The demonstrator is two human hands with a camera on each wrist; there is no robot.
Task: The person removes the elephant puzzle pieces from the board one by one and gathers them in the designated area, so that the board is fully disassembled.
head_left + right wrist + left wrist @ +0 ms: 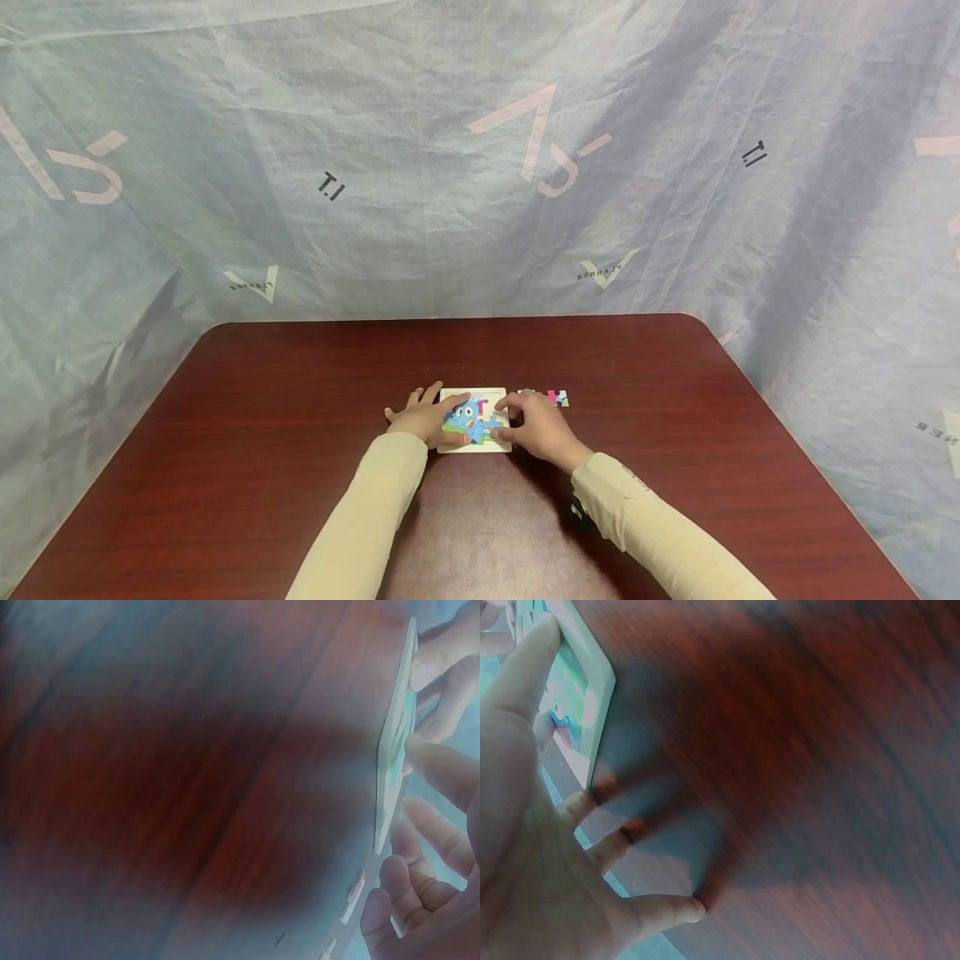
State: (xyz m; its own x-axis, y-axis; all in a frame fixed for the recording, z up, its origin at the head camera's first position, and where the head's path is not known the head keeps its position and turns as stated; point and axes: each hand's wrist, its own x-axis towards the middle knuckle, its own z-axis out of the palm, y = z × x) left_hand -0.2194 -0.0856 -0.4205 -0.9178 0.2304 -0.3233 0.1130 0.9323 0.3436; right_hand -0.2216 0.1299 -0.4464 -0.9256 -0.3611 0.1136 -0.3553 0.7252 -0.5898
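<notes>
A small jigsaw board (475, 448) with a pale frame and a blue cartoon animal lies flat on the table. My left hand (422, 419) rests at its left side, thumb and index finger straight over the board and the other fingers spread on the table. In the left wrist view, the thumb (526, 671) lies across the frame. At the board's right side, my right hand (542, 427) pinches a blue puzzle piece (493, 422) between bent thumb and index finger; the fingers partly hide it. The right wrist view shows its other fingers loosely curled above the table.
Loose puzzle pieces (558, 398), pink and multicoloured, lie right of the board, partly behind my right hand. The dark red wooden table (262, 467) has rounded far corners. A grey printed cloth (420, 192) hangs behind and beside it.
</notes>
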